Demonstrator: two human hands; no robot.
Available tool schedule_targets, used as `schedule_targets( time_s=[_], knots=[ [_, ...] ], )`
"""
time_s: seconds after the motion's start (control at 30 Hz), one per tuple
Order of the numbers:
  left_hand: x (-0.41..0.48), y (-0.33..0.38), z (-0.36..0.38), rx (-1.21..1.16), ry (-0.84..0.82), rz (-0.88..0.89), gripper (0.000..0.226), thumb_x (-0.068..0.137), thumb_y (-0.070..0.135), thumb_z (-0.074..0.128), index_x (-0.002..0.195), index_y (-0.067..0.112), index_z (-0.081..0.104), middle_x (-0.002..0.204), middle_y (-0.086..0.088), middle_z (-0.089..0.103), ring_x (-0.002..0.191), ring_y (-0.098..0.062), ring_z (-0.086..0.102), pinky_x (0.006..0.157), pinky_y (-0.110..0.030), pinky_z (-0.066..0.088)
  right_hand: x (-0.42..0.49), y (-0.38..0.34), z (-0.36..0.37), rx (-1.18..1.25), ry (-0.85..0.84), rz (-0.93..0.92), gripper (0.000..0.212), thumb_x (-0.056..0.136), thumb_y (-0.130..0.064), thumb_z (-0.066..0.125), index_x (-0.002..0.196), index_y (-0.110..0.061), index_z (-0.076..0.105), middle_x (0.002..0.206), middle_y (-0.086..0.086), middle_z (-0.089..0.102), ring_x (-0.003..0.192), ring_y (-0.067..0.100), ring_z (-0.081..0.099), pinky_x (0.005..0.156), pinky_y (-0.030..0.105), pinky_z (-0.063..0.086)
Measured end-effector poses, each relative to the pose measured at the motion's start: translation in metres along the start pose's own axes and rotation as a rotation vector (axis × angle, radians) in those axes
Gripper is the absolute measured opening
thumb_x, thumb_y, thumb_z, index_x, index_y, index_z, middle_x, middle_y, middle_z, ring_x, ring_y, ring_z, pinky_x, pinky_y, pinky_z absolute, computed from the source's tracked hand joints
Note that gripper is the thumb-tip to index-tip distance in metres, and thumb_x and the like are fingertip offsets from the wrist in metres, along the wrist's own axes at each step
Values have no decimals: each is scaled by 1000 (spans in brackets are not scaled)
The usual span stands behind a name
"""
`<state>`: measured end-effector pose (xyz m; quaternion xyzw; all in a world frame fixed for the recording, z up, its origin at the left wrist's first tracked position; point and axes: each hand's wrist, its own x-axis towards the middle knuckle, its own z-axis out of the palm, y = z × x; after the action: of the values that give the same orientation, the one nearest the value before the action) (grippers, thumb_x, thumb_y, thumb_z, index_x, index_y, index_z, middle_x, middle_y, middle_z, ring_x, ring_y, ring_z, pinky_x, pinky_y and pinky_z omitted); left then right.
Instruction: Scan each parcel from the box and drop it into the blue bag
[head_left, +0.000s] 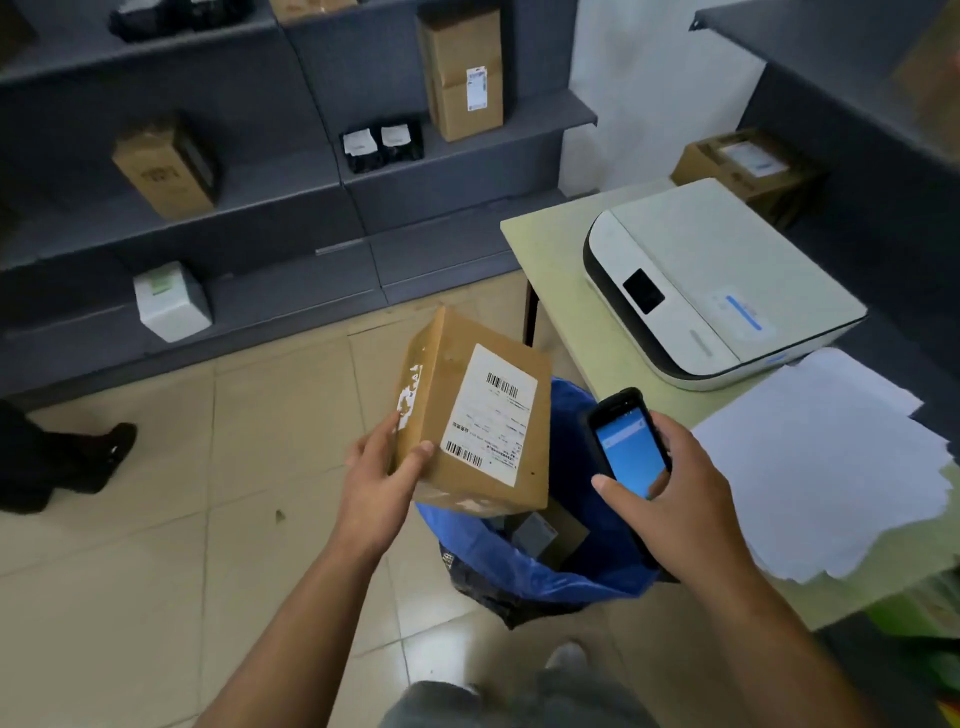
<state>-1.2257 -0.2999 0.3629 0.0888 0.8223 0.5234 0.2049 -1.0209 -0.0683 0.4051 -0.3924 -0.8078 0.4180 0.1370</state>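
Observation:
My left hand (382, 480) grips a brown cardboard parcel (441, 410) by its lower left corner, label side up, with barcodes showing on the white label (491, 413). The parcel hangs tilted over the open blue bag (524, 566) on the floor. Inside the bag lie a grey packet and another dark parcel (545, 530). My right hand (680, 483) holds a black handheld scanner (626, 441) with a lit blue screen, just right of the parcel and above the bag's right edge.
A pale green table (561, 291) at right carries a white printer (717, 280) and a stack of white paper (826, 462). Grey shelves (291, 208) with boxes line the back wall. Another person's shoe (111, 441) stands at left on the tiled floor.

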Motion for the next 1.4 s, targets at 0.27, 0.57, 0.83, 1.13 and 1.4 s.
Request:
schedule_targets(
  time_s=[0.27, 0.57, 0.83, 1.13, 1.4],
  knots=[
    [56, 23, 41, 73, -121, 14, 72, 80, 60, 63, 149, 38, 52, 139, 4, 44, 121, -7, 49, 104, -26, 37, 54, 10, -28, 21, 48, 25, 82, 66, -54, 82, 135, -40, 40, 114, -16, 54, 98, 7, 56, 65, 13, 44],
    [145, 19, 85, 261, -502, 68, 79, 75, 71, 63, 149, 44, 50, 142, 9, 43, 129, -8, 44, 110, -30, 33, 85, 20, -8, 13, 202, 209, 83, 65, -51, 84, 134, -43, 38, 119, -15, 51, 107, 10, 52, 82, 26, 53],
    [226, -9, 95, 440, -786, 100, 46, 96, 47, 67, 135, 61, 48, 139, 11, 43, 119, 0, 46, 102, -22, 30, 103, 32, 30, 14, 268, 280, 81, 64, -58, 81, 131, -46, 38, 117, -17, 52, 104, 9, 54, 76, 21, 49],
    [264, -83, 127, 527, -1008, 104, 59, 89, 54, 66, 144, 52, 45, 141, 14, 43, 127, 12, 39, 97, -8, 31, 113, 81, 77, 39, 231, 304, 80, 61, -64, 76, 129, -46, 39, 120, -19, 54, 108, 7, 56, 82, 26, 52],
    [277, -164, 178, 534, -1034, -28, 69, 83, 63, 67, 147, 49, 46, 139, 12, 39, 125, -2, 45, 100, -21, 41, 122, 133, 131, 23, 198, 277, 76, 59, -66, 70, 125, -53, 36, 108, -37, 49, 93, -5, 57, 69, 15, 42]
  ],
)
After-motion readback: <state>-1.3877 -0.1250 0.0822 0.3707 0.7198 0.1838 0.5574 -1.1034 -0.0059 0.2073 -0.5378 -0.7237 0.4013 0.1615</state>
